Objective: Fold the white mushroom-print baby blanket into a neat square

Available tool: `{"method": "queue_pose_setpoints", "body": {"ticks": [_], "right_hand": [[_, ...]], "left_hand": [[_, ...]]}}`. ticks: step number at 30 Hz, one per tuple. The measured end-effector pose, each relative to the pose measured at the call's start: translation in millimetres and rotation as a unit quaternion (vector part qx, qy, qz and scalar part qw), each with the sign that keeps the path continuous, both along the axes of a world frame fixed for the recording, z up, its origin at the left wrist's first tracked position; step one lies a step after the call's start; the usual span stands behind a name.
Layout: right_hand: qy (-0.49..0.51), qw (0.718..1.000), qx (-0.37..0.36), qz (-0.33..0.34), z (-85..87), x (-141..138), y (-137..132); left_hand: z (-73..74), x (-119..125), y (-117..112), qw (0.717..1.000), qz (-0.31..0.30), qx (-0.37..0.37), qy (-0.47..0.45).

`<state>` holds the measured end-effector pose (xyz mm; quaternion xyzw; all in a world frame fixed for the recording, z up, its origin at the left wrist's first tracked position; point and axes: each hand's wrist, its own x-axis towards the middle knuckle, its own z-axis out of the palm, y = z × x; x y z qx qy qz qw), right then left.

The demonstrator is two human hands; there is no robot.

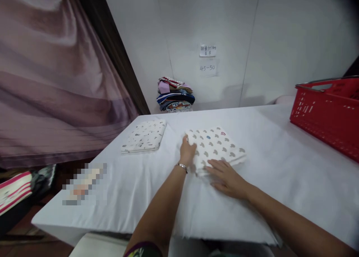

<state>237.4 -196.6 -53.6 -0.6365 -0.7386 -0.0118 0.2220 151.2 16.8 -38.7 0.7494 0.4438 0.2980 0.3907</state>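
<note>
Folded cloth (214, 143) lies between near and far edges of the table (275, 167), right hand (226, 177) spread on its near side, left hand (188, 152) touching its left, pinch unclear.

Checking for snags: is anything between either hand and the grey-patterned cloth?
Nothing visible. The left hand touches the left edge of the grey-patterned cloth, the right hand its near edge. The red basket stands well apart.

A white-covered table (266, 144) bears a folded grey-print cloth (214, 143), a folded speckled cloth (146, 135) and a red basket (327, 115)
</note>
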Motion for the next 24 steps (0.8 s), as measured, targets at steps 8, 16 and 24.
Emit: {"method": "queue_pose_setpoints", "body": {"ticks": [8,16,24], "right_hand": [[0.18,0.958,0.181,-0.13,-6.9,37.0,-7.7],[0.461,0.832,0.054,-0.302,-19.4,66.2,-6.9],[0.531,0.796,-0.035,-0.286,-8.4,59.3,-6.0]], "left_hand": [[10.4,-34.0,33.7,0.987,0.011,0.053,0.153],[18.8,6.8,-69.6,0.901,-0.281,0.317,0.097],[3.6,31.3,-85.3,0.878,-0.316,0.322,0.161]]}}
